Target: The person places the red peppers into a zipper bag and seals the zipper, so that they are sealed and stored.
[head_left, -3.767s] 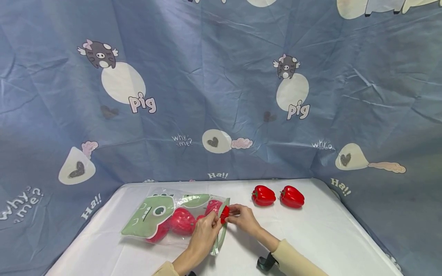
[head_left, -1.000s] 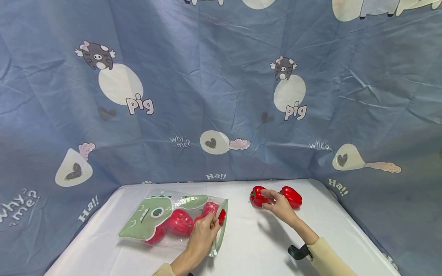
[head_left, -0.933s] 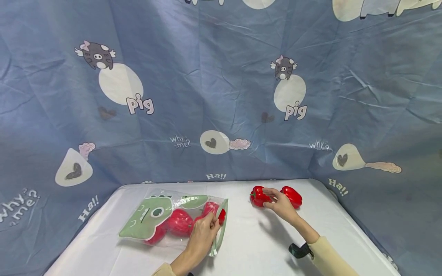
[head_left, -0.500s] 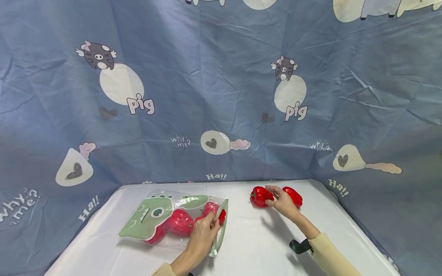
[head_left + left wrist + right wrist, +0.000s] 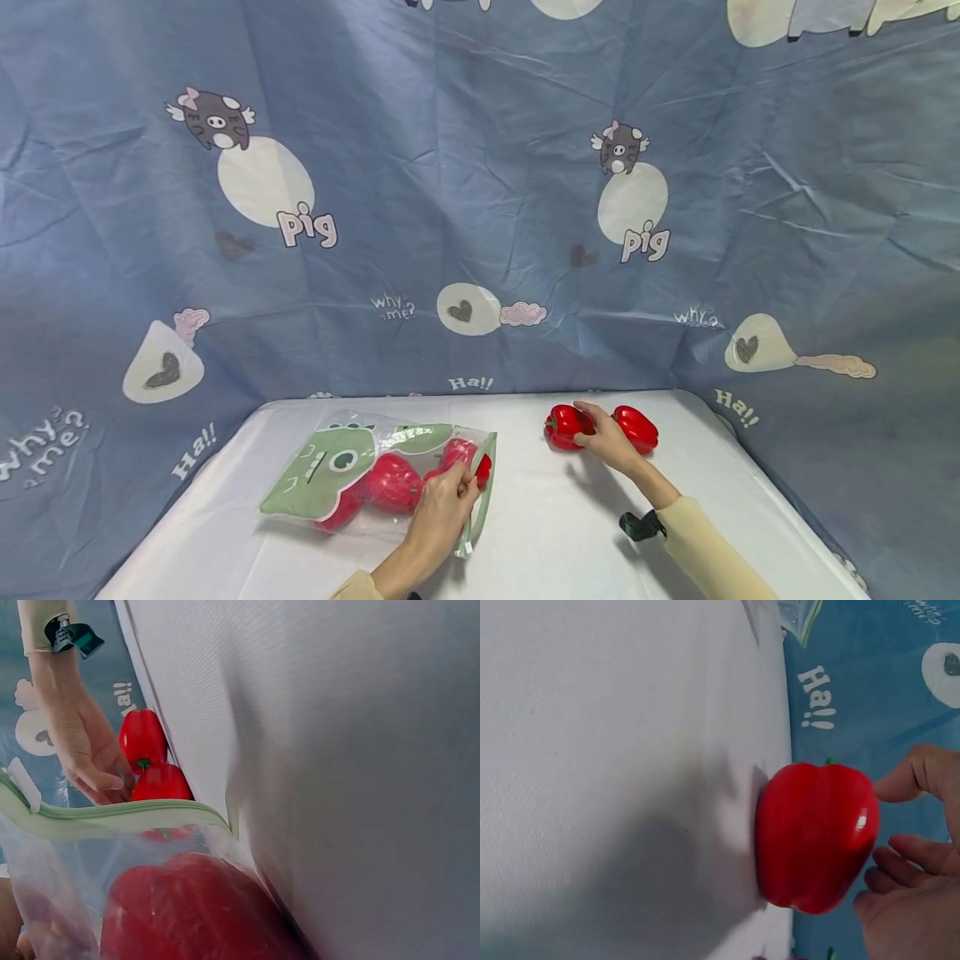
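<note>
A clear zip bag (image 5: 382,527) with a green dinosaur print holds several red bell peppers, among them one bell pepper (image 5: 393,483) seen through the plastic. My left hand (image 5: 442,504) pinches the bag near its green-edged mouth. Another red pepper (image 5: 483,472) shows at that mouth. To the right, a glossy bell pepper (image 5: 564,427) lies on its side on the table. My right hand (image 5: 611,437) is at its right end, thumb and fingers spread; in the right wrist view the fingertips (image 5: 889,859) come right at its upper side.
One more red bell pepper (image 5: 636,430) lies just right of my right hand. The white-covered table (image 5: 555,533) ends at a blue patterned cloth (image 5: 375,250) behind. A dark wrist camera (image 5: 640,526) sticks out from my right wrist.
My right hand has left the pepper at the bag's mouth and moved right to the nearer loose pepper, closing in over its right end. My left hand keeps its hold on the bag.
</note>
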Tool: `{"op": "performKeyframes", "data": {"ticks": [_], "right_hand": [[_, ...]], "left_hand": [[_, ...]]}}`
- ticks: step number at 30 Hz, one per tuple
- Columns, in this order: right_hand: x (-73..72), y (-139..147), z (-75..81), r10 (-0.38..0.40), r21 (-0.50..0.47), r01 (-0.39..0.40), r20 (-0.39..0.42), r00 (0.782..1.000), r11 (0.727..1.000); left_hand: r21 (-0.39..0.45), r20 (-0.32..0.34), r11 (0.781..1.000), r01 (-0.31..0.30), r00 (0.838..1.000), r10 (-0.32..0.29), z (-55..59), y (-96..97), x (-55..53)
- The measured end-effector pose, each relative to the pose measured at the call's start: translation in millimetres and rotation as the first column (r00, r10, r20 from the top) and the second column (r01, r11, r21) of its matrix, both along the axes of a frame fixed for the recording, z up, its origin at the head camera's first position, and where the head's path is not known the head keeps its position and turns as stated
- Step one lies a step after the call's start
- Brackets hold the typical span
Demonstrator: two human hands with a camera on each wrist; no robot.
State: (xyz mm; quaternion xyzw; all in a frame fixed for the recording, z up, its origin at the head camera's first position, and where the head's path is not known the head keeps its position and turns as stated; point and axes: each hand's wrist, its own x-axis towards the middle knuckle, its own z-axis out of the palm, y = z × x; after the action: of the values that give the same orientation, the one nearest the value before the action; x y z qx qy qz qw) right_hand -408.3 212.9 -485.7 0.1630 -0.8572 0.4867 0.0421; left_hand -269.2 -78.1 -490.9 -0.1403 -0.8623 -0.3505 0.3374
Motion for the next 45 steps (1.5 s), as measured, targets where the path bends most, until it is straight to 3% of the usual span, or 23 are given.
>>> {"op": "performKeyframes", "data": {"ticks": [9,19,28,45], "right_hand": [[-3.9,-1,-10.1,-0.071,0.033,0.07,0.022,0.997,0.997],[-2.5,-4,-12.8,-0.05,0.055,0.051,-0.021,0.999,0.997],[1.2,-2,-23.0,-0.035,0.025,0.035,0.032,0.999,0.999],[5.0,-1,-28.7,-0.076,0.017,0.075,0.034,0.997,0.997]], "left_hand": [[0.002,-0.001,1.0,0.01,1.0,-0.01,0.4,1.0,-0.2],[0.001,0.008,1.0,0.001,1.0,-0.001,2.4,-0.5,0.4],[0.002,0.047,1.0,0.006,0.999,-0.006,3.0,-0.1,2.0],[0.013,0.002,1.0,0.002,1.0,-0.002,3.7,0.1,0.4]]}}
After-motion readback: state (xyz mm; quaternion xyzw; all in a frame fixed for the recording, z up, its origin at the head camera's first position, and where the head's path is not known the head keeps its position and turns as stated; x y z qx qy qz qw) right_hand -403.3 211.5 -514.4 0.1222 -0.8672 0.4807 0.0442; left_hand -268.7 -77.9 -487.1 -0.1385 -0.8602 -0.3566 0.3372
